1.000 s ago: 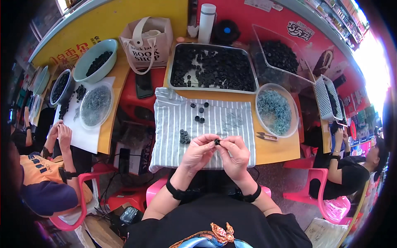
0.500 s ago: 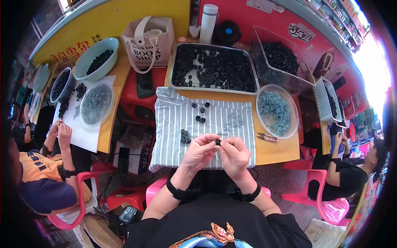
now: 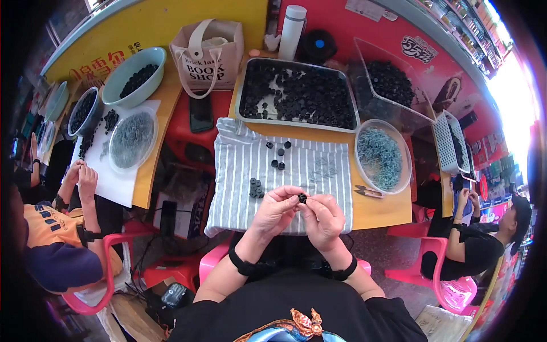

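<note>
Between the fingertips of my left hand (image 3: 277, 212) and my right hand (image 3: 323, 219) is a small round black part (image 3: 302, 198), pinched from both sides. Both hands hover over the near edge of a grey-and-white striped cloth (image 3: 239, 165). Beyond them on the cloth lie several loose black parts (image 3: 281, 152). A tight cluster of dark parts (image 3: 256, 188) stands just left of my left hand. Thin greenish-clear pieces (image 3: 325, 169) are scattered on the cloth's right side.
A metal tray (image 3: 296, 122) of black parts stands behind the cloth. Right of it are a clear bin (image 3: 393, 105) of black parts, a round tub (image 3: 409, 165) of thin greenish pieces and thread snips (image 3: 369, 192). A tote bag (image 3: 205, 54), phone (image 3: 201, 114) and white bottle (image 3: 292, 31) sit farther back. People work on both sides.
The black part has turned slightly between my fingertips. Both hands stay in nearly the same place, and the whole view has shifted a little.
</note>
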A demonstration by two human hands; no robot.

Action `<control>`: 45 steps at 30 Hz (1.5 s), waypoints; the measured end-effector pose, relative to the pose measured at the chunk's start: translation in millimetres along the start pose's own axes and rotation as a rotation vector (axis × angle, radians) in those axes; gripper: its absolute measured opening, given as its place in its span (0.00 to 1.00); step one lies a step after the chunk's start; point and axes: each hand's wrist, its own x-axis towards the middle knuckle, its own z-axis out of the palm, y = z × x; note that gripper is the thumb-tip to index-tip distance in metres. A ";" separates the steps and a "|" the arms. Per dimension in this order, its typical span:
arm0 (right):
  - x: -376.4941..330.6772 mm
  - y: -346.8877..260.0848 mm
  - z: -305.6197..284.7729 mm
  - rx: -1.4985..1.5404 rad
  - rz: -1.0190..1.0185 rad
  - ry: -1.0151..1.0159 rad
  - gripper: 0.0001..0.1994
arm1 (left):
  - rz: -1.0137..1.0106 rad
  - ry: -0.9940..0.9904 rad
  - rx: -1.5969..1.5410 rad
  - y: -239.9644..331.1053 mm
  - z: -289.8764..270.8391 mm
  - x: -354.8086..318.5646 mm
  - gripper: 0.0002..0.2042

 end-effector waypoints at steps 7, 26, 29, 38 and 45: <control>-1.0 5.5 -1.2 -0.024 -0.043 -0.038 0.10 | 0.003 0.010 0.008 -2.3 -0.7 0.7 0.09; -0.7 10.8 -2.6 0.044 0.051 -0.112 0.11 | 0.085 0.120 0.146 -10.9 -0.7 0.5 0.08; -0.1 11.6 -1.7 0.138 0.179 -0.099 0.12 | 0.091 0.100 0.153 -11.5 -0.7 -0.9 0.08; 6.2 14.2 3.4 0.230 0.319 -0.099 0.12 | 0.098 0.048 0.071 -10.5 2.2 -5.6 0.12; 12.4 12.9 7.6 0.166 0.243 -0.112 0.13 | 0.191 0.017 0.221 -9.0 8.3 -2.9 0.14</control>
